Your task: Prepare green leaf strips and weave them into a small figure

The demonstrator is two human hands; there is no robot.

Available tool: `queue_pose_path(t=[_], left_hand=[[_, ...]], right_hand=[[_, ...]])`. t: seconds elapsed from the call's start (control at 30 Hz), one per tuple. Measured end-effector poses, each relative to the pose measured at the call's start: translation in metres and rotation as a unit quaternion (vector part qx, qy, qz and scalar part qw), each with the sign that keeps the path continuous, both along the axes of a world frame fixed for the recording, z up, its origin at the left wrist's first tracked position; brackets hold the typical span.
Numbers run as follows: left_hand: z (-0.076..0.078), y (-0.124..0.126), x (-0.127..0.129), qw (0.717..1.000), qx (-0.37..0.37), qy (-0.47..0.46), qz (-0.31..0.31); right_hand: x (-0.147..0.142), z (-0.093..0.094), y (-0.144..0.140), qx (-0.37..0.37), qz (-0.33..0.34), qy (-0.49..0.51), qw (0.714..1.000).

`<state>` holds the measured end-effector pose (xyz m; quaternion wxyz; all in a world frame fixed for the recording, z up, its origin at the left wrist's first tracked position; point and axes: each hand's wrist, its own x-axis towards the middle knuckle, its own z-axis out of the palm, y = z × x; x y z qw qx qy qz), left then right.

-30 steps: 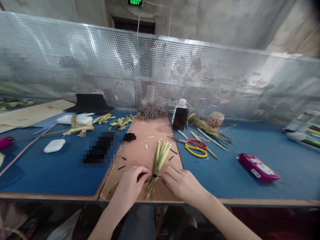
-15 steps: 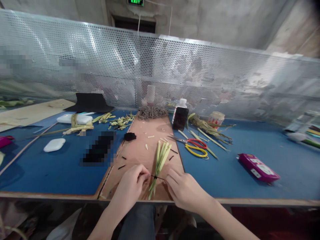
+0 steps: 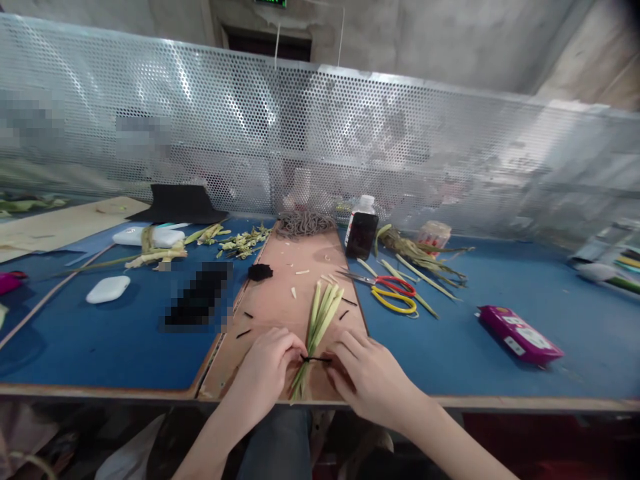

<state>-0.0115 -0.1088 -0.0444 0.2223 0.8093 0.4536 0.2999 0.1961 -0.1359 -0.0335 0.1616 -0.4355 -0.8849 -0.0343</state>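
While scissors (image 3: 393, 293) lie apart, left hand (image 3: 265, 373) and right hand (image 3: 370, 377), each grip pinching black tie (image 3: 315, 359) around leaf bundle (image 3: 320, 317).

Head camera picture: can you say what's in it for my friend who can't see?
Two bare hands, left hand and right hand, pinch a thin black tie around a bundle of green leaf strips on a brown board. Red and yellow scissors lie to the right on the blue table.

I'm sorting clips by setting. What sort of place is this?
Probably a craft or handwork workshop bench: a blue-topped worktable behind a perforated metal screen, with red-and-yellow-handled scissors, and both hands at a black tie around a bundle of pale green leaf strips.
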Motion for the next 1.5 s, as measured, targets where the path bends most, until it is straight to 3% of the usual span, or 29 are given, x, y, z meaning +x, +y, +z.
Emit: queue_pose_path(t=[0.3, 0.7, 1.17, 1.5], left_hand=[[0.004, -0.002, 0.003, 0.998, -0.052, -0.042, 0.023], [0.002, -0.003, -0.001, 0.984, -0.111, -0.140, 0.010], [0.002, -0.010, -0.001, 0.989, -0.080, -0.116, 0.033], [0.002, -0.010, -0.001, 0.981, -0.083, -0.161, 0.070]], right_hand=[[-0.021, -0.008, 0.009, -0.022, -0.032, 0.104, 0.994], [-0.026, -0.031, 0.019, 0.092, -0.023, 0.084, 0.992], [-0.024, -0.016, 0.005, 0.200, -0.023, -0.006, 0.979], [-0.027, -0.017, 0.002, 0.201, -0.004, 0.019, 0.979]])
